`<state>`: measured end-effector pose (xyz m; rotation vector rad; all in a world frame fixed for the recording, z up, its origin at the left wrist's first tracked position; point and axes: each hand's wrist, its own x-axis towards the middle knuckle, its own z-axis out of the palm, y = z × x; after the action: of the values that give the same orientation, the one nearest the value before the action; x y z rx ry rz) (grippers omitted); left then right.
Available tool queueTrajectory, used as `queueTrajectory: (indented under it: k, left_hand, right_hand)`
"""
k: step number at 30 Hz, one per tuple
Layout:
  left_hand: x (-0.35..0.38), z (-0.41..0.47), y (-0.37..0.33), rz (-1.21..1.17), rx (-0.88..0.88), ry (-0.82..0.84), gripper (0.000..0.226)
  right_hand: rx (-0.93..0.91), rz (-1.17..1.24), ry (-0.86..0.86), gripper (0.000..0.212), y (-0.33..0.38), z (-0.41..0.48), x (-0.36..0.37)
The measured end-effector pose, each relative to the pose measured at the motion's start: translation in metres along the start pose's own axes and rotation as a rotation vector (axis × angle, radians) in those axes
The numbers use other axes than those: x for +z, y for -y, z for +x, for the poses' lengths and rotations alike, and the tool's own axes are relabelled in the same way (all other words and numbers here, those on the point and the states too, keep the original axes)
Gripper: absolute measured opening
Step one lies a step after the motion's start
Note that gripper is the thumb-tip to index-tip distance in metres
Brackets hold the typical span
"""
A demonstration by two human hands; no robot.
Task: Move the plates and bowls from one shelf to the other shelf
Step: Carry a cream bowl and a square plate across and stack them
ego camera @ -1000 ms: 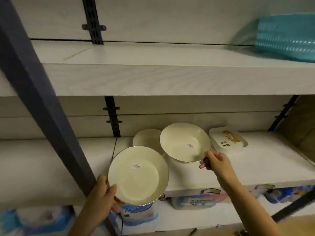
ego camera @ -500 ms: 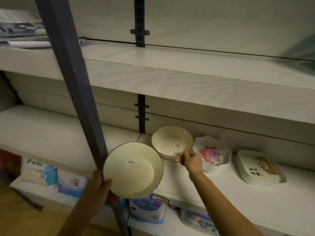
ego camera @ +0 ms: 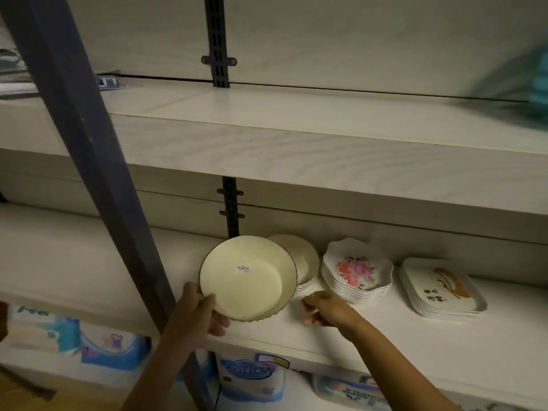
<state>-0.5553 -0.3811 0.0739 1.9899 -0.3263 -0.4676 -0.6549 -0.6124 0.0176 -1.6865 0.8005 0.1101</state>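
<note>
Centrally, low in the frame, the left hand [ego camera: 197,311] grips a cream bowl [ego camera: 247,278] by its lower-left rim, tilted over the shelf [ego camera: 385,330]. Just right, the right hand [ego camera: 324,310] hangs loosely curled, empty, below a second bowl [ego camera: 305,259] partly hidden behind.

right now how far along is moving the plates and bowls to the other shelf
Early. Done: nothing yet; the upper shelf shows no dishes. In hand: the left hand holds a cream bowl; the right hand is at the bowl stack. Left: that stack, the flowered plates and the square plates.
</note>
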Motion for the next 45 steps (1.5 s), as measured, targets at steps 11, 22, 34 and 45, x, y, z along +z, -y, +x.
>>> queueTrajectory:
  k: [11, 22, 34, 45]
  left_hand:
    - [0.08, 0.104, -0.005, -0.113, 0.009, 0.06, 0.007]
    - [0.095, 0.129, 0.013, 0.195, 0.055, -0.095, 0.04]
    - [0.092, 0.146, 0.012, 0.173, -0.081, 0.268, 0.048]
    - [0.081, 0.119, 0.044, 0.224, -0.112, 0.257, 0.043]
  right_hand:
    - [0.035, 0.028, -0.048, 0.027, -0.031, -0.049, -0.05]
    - [0.08, 0.062, -0.08, 0.028, -0.043, -0.052, -0.057]
    - [-0.004, -0.157, -0.229, 0.058, 0.016, 0.037, 0.007]
    - [-0.018, -0.209, -0.219, 0.047, -0.001, 0.019, 0.03]
